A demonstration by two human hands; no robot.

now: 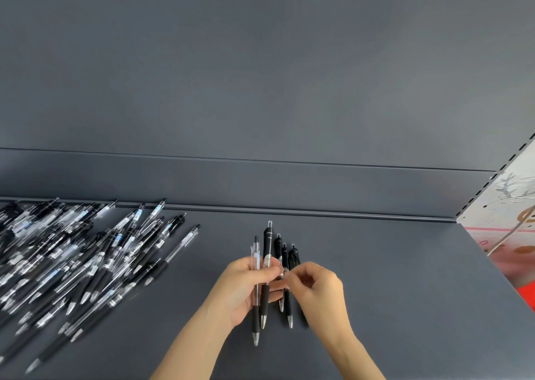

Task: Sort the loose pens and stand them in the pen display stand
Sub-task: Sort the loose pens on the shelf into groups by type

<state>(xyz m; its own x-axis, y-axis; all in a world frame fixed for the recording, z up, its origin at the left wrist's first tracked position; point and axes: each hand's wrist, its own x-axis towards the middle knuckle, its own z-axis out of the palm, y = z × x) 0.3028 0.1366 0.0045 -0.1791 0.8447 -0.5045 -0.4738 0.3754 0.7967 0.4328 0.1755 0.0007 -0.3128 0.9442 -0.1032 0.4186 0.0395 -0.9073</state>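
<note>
My left hand (246, 287) grips a small bunch of pens (267, 252) above the dark grey shelf (390, 278), their clicker ends pointing away and their metal tips toward me. The bunch mixes clear and black barrels. My right hand (315, 290) pinches the black pens (288, 307) on the bunch's right side, fingers curled round them. A large pile of loose pens (75, 261) lies spread on the shelf to the left, apart from both hands. No pen display stand is in view.
The shelf's grey back panel (260, 76) rises behind, with a raised lip along the back edge. At the right, a slotted upright (492, 180) borders a white, pink and red patterned surface (509, 226).
</note>
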